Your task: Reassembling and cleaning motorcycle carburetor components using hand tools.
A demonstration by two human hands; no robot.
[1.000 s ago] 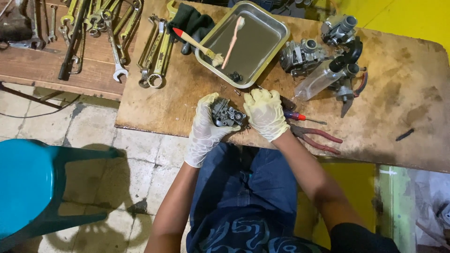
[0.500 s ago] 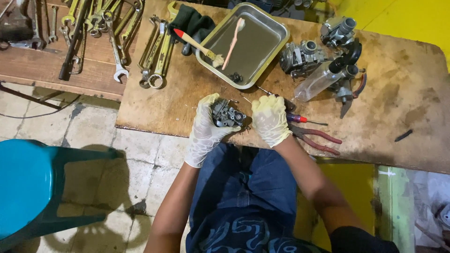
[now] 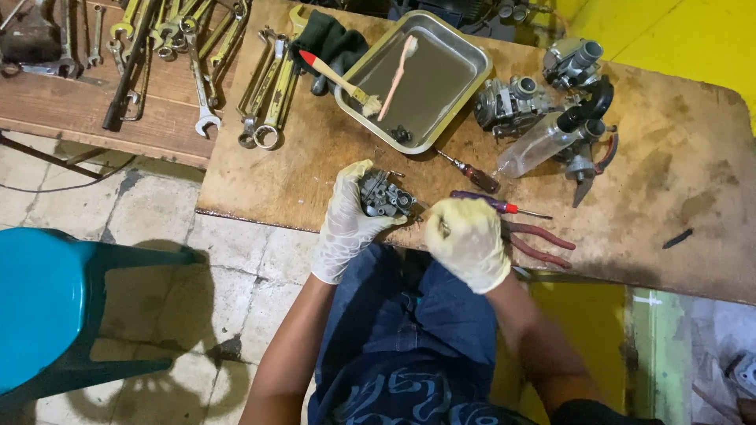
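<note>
Grey metal, a small carburetor body [image 3: 384,195], is being gripped in the left hand [image 3: 348,220] at the bench [image 3: 646,236] edge, fingers wrapped around it, its long axis running left to right. The right hand [image 3: 469,240] is being held curled into a fist just beside it; whether anything is held cannot be told.

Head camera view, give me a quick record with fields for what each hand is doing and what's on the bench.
left hand: gloved, holds small metal carburetor
right hand: gloved, closed in a fist beside the carburetor, contents hidden
metal tray: toothbrush inside
near right hand: screwdriver, red-handled pliers
bench: worn wooden board
</note>
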